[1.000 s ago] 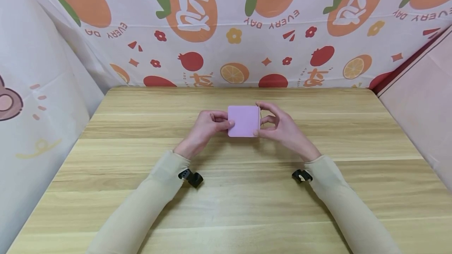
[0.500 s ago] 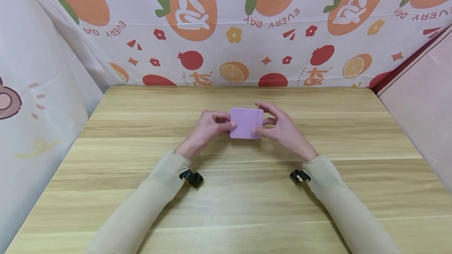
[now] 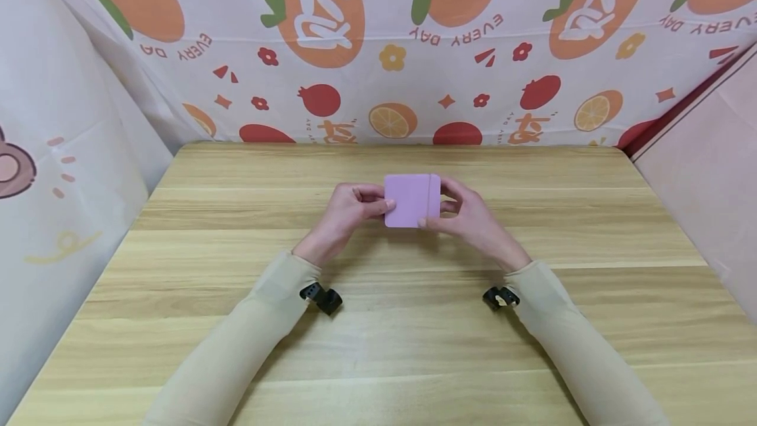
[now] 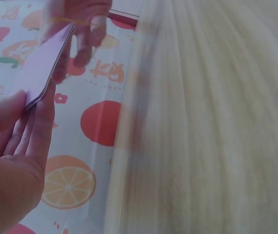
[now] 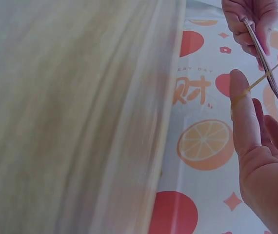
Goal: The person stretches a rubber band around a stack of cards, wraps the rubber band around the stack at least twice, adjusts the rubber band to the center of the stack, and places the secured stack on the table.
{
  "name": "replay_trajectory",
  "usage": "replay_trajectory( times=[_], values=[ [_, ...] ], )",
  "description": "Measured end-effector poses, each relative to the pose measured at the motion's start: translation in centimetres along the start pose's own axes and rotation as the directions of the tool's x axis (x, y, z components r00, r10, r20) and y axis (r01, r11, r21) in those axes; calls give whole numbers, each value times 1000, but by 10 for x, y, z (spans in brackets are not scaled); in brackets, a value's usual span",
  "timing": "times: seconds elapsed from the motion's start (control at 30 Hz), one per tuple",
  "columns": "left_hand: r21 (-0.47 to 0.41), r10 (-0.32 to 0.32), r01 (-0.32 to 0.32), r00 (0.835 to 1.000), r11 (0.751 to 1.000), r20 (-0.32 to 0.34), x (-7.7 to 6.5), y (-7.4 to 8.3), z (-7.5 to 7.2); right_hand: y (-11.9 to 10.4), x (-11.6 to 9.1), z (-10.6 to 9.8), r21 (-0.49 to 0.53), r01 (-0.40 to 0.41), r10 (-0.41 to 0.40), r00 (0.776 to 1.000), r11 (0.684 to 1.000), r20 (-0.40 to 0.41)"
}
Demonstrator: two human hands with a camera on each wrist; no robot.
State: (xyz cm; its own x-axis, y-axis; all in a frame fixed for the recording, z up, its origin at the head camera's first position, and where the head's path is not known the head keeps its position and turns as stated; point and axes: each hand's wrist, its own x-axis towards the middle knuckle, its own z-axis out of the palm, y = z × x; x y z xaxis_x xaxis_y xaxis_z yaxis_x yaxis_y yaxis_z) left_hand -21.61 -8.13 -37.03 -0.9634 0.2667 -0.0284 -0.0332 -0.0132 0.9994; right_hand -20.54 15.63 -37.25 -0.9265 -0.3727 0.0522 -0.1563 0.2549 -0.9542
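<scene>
A thin, square purple card-like piece (image 3: pixel 405 199) is held up above the table in the head view. My left hand (image 3: pixel 349 212) pinches its left edge, thumb on the near face and fingers behind. Seen edge-on in the right wrist view, the purple piece (image 5: pixel 262 52) shows thin layers. A yellowish rubber band (image 5: pixel 258 82) is stretched between the index finger and thumb of my right hand (image 5: pixel 263 161), crossing the piece. In the head view the band (image 3: pixel 429 196) runs as a vertical line near the right edge, and my right hand (image 3: pixel 476 215) is there, its fingers partly hidden behind.
A light wood-grain table (image 3: pixel 378 334) lies under both arms. Behind it hangs a white cloth (image 3: pixel 349 91) with fruit prints, and pale cloths (image 3: pixel 77 117) stand at the sides. Each sleeve cuff carries a small black device (image 3: pixel 322 298).
The rubber band, at first by the right edge, now crosses the purple piece a little inward. My right hand has shifted slightly left, and its index finger is now behind the piece.
</scene>
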Motion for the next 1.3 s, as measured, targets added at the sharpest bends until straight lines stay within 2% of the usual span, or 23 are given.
replay_trajectory(
  times=[0.13,0.27,0.37,0.5,0.63,0.7,0.8,0.9,0.97,1.03,1.1,1.17,1.23,1.3],
  values=[
    [-38,-21,19,998,999,-54,0,2,0,1,0,2,-5,-20,20,1000,1000,15],
    [-159,-55,35,991,987,-121,0,7,-1,4,0,6,53,-56,53,997,997,53],
    [-288,-71,21,984,957,-162,2,11,-3,9,0,9,126,-57,40,990,990,134],
    [-422,-87,-6,976,907,-200,5,14,-7,13,-2,13,176,-74,29,968,982,249],
    [-482,-118,-1,969,876,-216,6,16,-11,11,-6,16,174,-83,27,953,981,302],
    [-499,-141,12,965,867,-221,6,16,-13,8,-9,19,140,-47,0,947,989,321],
    [-506,-179,38,956,861,-232,6,16,-16,0,-14,24,25,89,-92,935,996,343],
    [-523,-214,65,949,850,-231,7,16,-18,-8,-19,31,-77,261,-219,912,962,348],
    [-532,-226,71,946,844,-232,7,15,-19,-12,-20,37,-109,340,-289,898,934,331],
    [-542,-232,74,945,837,-230,7,15,-20,-14,-20,42,-89,348,-309,904,933,297],
    [-544,-237,78,944,836,-228,7,16,-19,-16,-20,47,9,276,-270,929,961,252],
    [-537,-240,79,941,840,-237,7,17,-18,-18,-20,49,131,180,-204,959,975,199],
    [-525,-237,77,940,848,-245,6,18,-16,-19,-19,50,258,97,-138,979,961,148],
    [-508,-225,68,941,859,-254,5,18,-13,-20,-19,50,321,57,-98,989,945,110]
  ],
)
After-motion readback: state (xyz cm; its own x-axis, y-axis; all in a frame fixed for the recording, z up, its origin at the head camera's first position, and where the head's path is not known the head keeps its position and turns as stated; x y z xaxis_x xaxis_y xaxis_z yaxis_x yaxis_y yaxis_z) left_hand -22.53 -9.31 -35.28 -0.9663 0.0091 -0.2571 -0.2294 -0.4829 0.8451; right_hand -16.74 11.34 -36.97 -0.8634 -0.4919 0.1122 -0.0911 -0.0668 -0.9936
